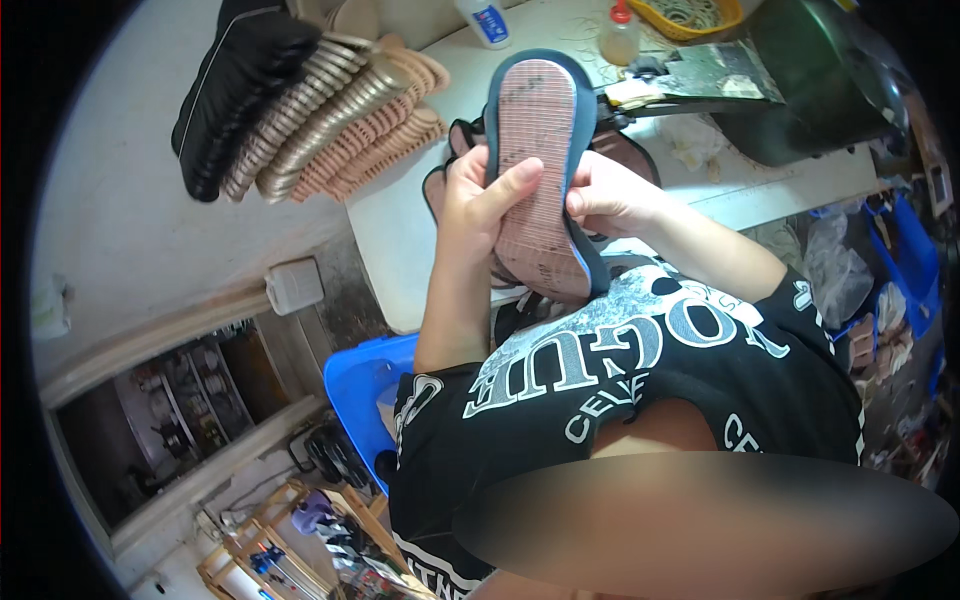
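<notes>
A shoe sole (538, 130) with a dark rim and a pinkish, finely lined face is held up over the white table in both hands. My left hand (478, 195) grips its left edge, with the thumb pressed flat on the lined face. On the opposite edge, my right hand (608, 198) is closed around the narrow middle, its fingers partly hidden behind the sole. More dark-edged soles (630, 155) lie on the table behind and beside the held one, mostly covered by it and my hands.
Stacked padded pieces (330, 120) in black, gold and pink stand at the left. A white bottle (489, 22), a red-capped bottle (620, 38) and a yellow basket (690, 18) sit at the table's back. A blue bin (350, 385) is by my left side.
</notes>
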Available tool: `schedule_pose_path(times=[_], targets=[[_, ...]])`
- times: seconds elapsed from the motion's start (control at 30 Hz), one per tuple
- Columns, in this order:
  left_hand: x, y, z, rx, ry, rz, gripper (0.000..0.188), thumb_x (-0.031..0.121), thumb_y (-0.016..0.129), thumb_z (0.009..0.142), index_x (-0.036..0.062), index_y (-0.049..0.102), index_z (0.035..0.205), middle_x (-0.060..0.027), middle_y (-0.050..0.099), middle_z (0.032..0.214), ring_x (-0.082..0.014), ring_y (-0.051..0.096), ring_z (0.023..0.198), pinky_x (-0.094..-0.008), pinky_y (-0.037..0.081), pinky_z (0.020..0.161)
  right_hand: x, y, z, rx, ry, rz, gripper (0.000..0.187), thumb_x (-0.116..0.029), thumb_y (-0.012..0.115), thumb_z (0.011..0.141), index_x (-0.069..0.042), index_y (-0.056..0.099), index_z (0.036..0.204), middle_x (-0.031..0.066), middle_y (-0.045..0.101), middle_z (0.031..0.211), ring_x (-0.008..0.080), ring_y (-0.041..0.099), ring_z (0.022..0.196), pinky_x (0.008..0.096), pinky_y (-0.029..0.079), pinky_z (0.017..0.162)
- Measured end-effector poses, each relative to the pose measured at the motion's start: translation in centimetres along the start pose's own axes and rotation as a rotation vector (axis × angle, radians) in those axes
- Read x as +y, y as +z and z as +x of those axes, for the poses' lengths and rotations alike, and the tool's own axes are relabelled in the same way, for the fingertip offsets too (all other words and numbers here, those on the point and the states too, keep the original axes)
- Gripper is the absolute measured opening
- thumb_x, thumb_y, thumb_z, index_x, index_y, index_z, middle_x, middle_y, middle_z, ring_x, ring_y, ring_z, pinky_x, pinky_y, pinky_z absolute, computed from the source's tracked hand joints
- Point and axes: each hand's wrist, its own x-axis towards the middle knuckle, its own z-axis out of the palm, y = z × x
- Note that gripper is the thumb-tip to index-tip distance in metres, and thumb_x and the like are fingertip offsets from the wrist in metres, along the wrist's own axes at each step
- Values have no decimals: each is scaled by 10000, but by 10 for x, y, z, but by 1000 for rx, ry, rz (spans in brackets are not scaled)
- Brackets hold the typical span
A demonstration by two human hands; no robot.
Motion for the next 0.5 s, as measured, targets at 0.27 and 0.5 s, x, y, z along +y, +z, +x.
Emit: schedule_pose_path(times=[0.27, 0.5], targets=[[-9, 26, 31, 67, 155, 196, 229, 132, 677, 834, -18, 607, 991, -56, 657, 897, -89, 593, 773, -234, 473, 725, -62, 7, -32, 183, 55, -510, 347, -352, 653, 841, -8, 663, 797, 3, 601, 684, 72, 556, 614, 219, 472, 604], [-12, 37, 48, 70, 207, 417, 319, 133, 734, 773, -41, 585, 995, -77, 646, 927, -117, 601, 800, -249, 478, 751, -66, -7, -31, 232, -159, -875, 236, -213, 629, 860, -24, 650, 720, -79, 495, 598, -5, 369, 528, 188, 275, 458]])
